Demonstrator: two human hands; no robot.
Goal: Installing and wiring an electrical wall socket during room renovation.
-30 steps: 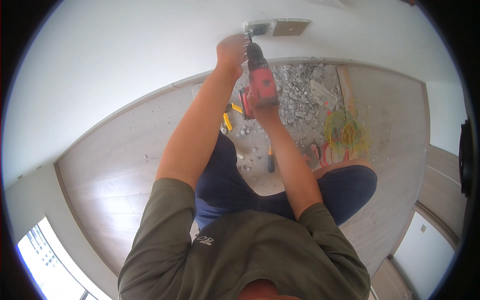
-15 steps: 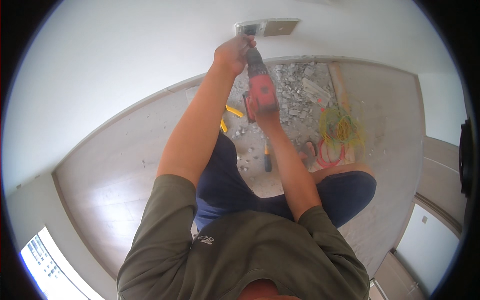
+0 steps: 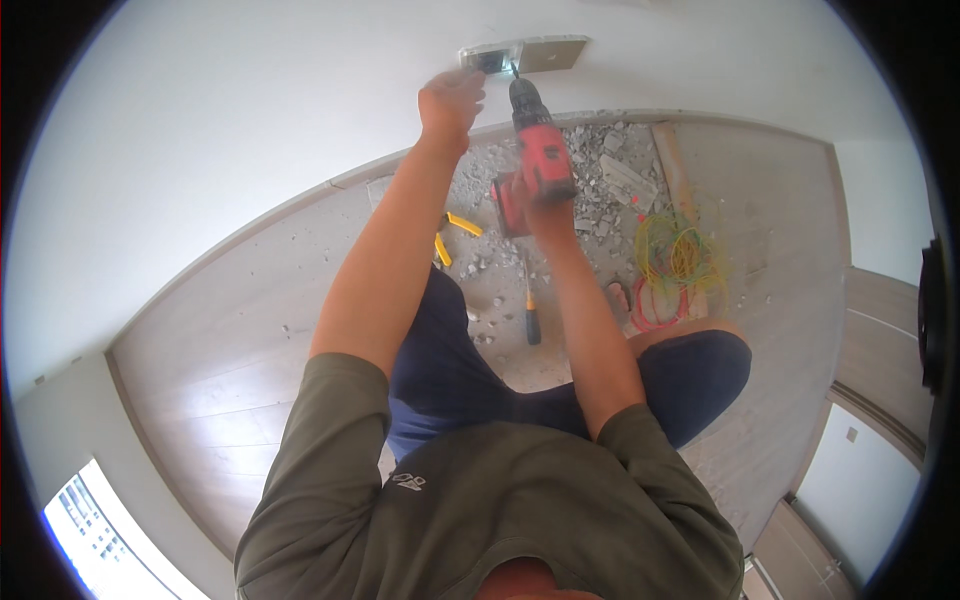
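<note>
My right hand [image 3: 540, 205] is wrapped round the grip of a red and black cordless drill [image 3: 547, 160]. The drill points up at the wall, its thin bit at the lower edge of an opened wall box [image 3: 487, 62]. A bright light falls where the bit meets the box. Just below the box's left part, my left hand [image 3: 452, 105] is raised with its fingers curled and smeared by motion; whether anything is between them does not show. Beside the opening sits a beige cover plate [image 3: 553, 56] in the same frame.
Broken grey rubble [image 3: 595, 165] lies along the wall's foot. Yellow-handled pliers [image 3: 463, 224] and a screwdriver [image 3: 533, 325] rest on the floor between my knees and the wall. To the right are coils of yellow-green wire [image 3: 680, 250], red wire [image 3: 655, 312] and a wooden strip [image 3: 675, 170].
My left hand has moved left and down, away from the drill's tip. The drill has shifted right and slightly up, so its bit now shows at the box.
</note>
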